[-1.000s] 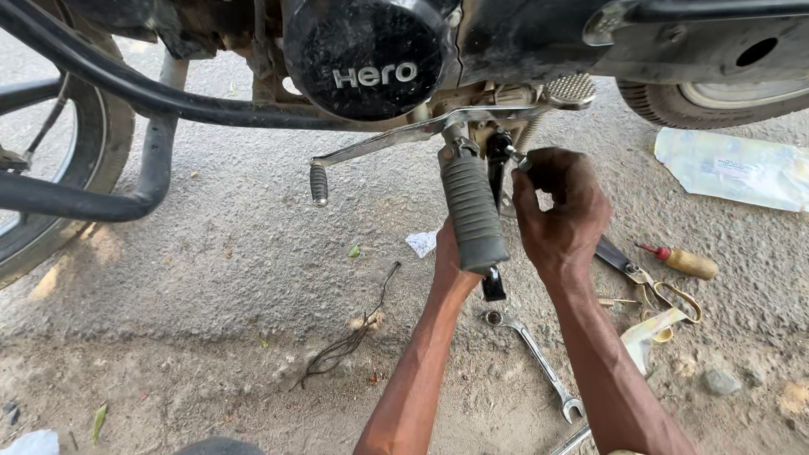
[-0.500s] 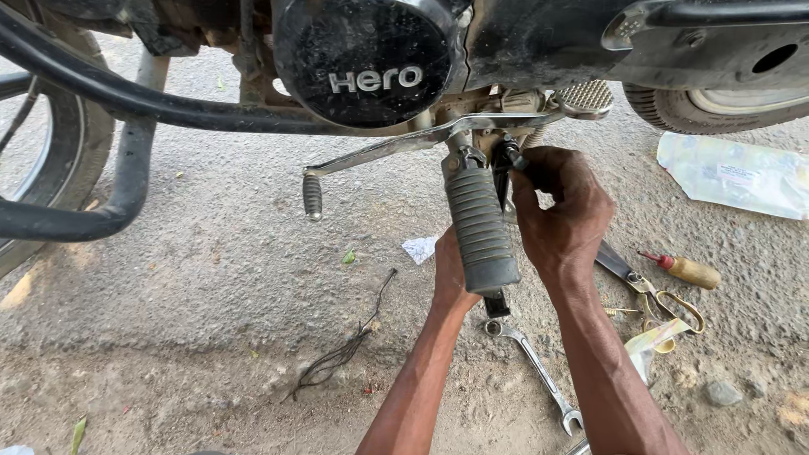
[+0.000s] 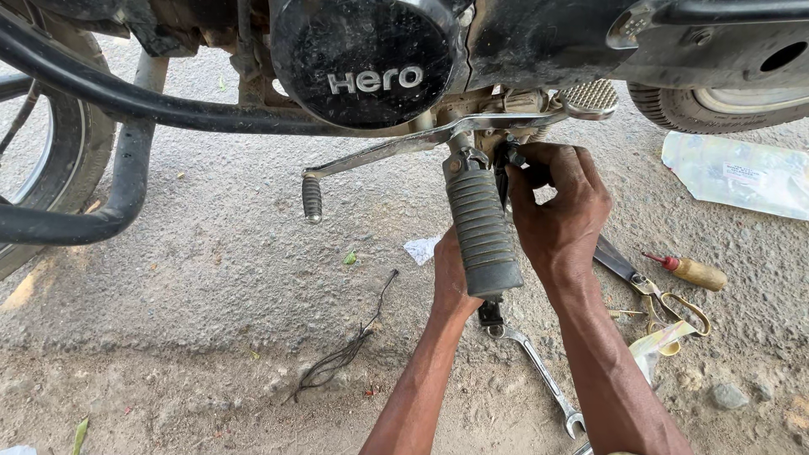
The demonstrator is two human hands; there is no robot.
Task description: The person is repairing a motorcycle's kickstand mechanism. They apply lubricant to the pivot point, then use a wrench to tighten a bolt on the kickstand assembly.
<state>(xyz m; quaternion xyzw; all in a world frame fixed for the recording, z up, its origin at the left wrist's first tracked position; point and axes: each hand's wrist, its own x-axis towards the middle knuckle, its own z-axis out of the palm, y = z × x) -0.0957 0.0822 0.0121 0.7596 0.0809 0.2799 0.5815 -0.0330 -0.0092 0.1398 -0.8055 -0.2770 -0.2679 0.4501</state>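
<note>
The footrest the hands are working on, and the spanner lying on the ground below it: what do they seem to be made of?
The footrest looks like dull grey rubber, ribbed crosswise, probably sleeved over a metal peg. The spanner looks like bare steel: silvery, with a slight shine. The right hand is at the footrest's mount, the left hand behind it.

Rough grey pavement (image 3: 211, 253) lay in daylight, giving way to sandy dirt (image 3: 168, 396) strewn with small stones (image 3: 729, 394).

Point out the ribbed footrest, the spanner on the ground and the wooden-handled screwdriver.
ribbed footrest (image 3: 482, 236), head view, middle of rubber sleeve
spanner (image 3: 541, 377), head view, mid-shaft
wooden-handled screwdriver (image 3: 696, 273), head view, wooden handle
</note>
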